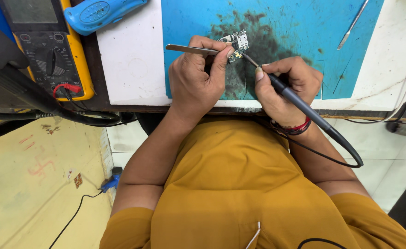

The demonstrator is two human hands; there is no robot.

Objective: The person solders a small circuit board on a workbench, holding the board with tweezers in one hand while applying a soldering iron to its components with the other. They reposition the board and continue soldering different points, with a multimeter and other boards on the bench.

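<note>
The left hand is curled into a loose fist and pinches a pair of metal tweezers between the thumb and the forefinger. The tweezers lie almost level, with the back end pointing to the left and the tips at the small circuit board. The tips themselves are hidden behind the fingers, so I cannot tell if they grip the board or only press on it.

The right hand holds a black soldering iron like a pen, fingers closed around its grip. The thin metal tip points up and to the left and reaches the near edge of the circuit board. The black cable of the iron runs down to the right and loops back under the wrist, which wears red and dark thread bands.

The circuit board lies on a blue work mat, on a dark burnt stain, far from the table's near edge. On the right part of the mat lies a thin metal pry tool. To the far left stands a yellow multimeter, and beside it lies a blue plastic tool handle.
</note>
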